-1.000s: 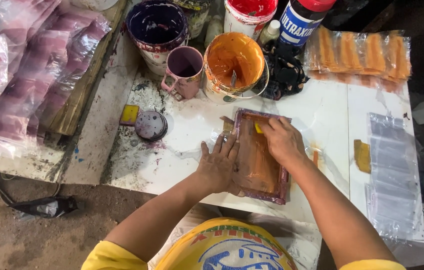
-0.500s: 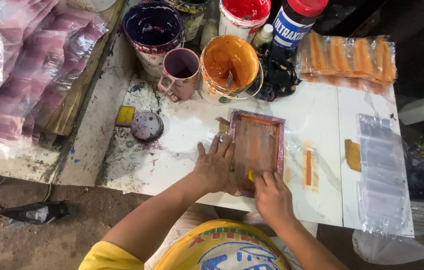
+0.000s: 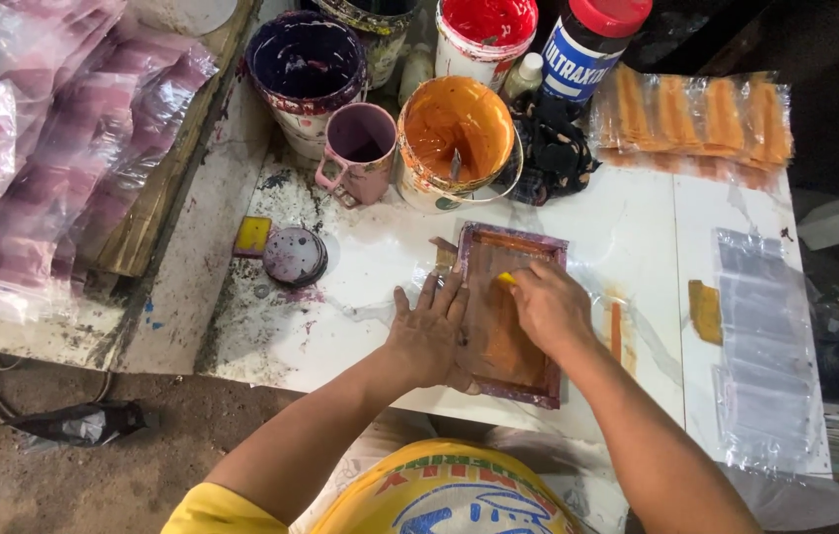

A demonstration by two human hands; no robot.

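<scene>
A small purple-framed printing screen (image 3: pixel 503 255) smeared with orange ink lies flat on the white table (image 3: pixel 617 213). My left hand (image 3: pixel 429 331) lies palm down with fingers spread on the frame's left edge. My right hand (image 3: pixel 548 309) is over the mesh, closed on a small yellow squeegee (image 3: pixel 506 280) whose tip shows at my fingertips in the upper half of the screen. Clear plastic shows under the frame.
Behind the screen stand an orange paint bucket (image 3: pixel 456 138), a purple mug (image 3: pixel 358 150), a purple bucket (image 3: pixel 306 67) and a red bucket (image 3: pixel 481 30). Printed orange bags (image 3: pixel 696 114) lie at the back right, clear bags (image 3: pixel 763 346) at the right, purple-printed bags (image 3: pixel 34 148) on the left.
My right hand pulled the squeegee from the far end of the screen down to its near edge, then returned to the upper part. My left hand stayed on the frame.
</scene>
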